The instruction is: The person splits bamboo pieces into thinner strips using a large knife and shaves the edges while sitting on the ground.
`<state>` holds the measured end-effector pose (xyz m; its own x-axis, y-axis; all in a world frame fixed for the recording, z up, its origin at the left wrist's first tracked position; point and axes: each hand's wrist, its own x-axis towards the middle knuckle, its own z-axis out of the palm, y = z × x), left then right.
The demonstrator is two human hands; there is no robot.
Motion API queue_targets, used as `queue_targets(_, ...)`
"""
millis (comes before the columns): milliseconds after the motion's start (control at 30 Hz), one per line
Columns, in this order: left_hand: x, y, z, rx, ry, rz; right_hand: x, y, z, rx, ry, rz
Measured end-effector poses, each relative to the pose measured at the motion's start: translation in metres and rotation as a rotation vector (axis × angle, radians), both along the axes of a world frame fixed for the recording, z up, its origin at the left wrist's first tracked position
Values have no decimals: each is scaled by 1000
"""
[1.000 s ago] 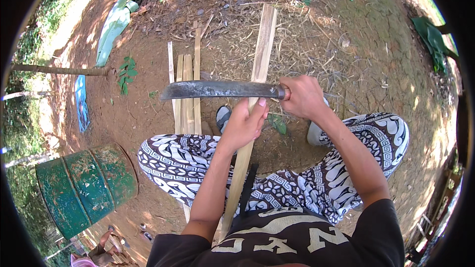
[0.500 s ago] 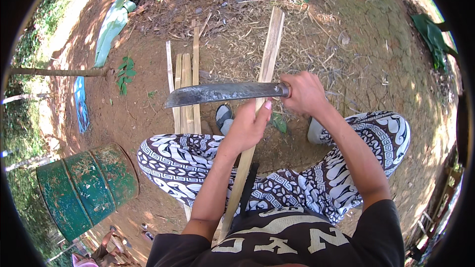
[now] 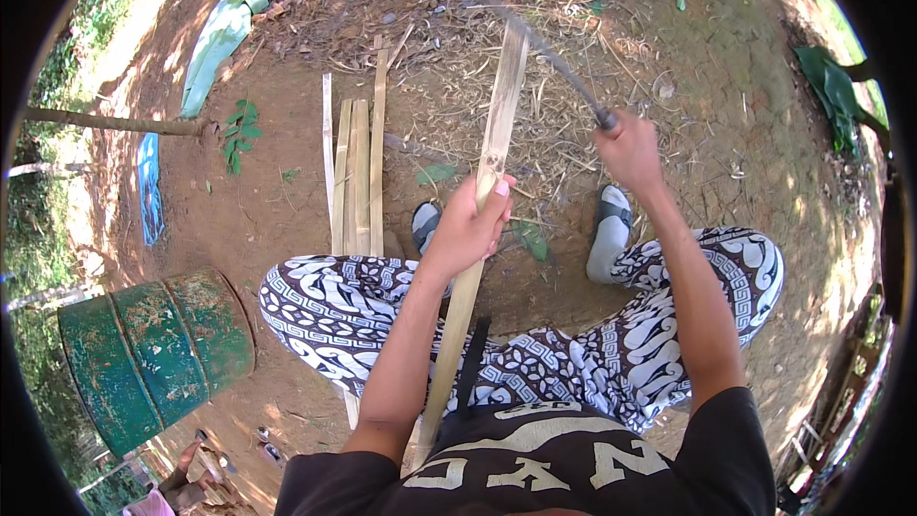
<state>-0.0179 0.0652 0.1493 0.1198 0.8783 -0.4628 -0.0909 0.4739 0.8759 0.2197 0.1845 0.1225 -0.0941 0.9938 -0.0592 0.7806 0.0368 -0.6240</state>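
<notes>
- Gripping the long bamboo strip (image 3: 487,172) mid-length with the left hand (image 3: 468,227), fingers clenched around it, far end pointing away over the dirt.
- Clutching the machete (image 3: 564,72) handle in the right hand (image 3: 628,148), blade raised just right of the strip's far end.
- Seemingly winding up a chop; needing aim well beyond the left fingers.

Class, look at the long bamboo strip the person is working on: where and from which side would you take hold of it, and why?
Grip the bamboo strip at mid-length, from its left edge, as the left hand does. The strip runs away from the body, and the right hand swings the machete at its far end, so probably keep low.
</notes>
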Motion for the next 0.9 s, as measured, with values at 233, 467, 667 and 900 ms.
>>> queue_targets(233,10,-2,-3,88,91,-67,-43,-34,11,72,-24,382)
queue_targets(467,14,-3,-11,201,208,-118,-45,-33,18,43,-81,449)
queue_targets(667,16,-5,-16,428,476,-124,-44,-33,7,75,-63,458)
queue_targets(900,12,-11,-18,340,555,-141,-32,-26,-31,54,-142,470)
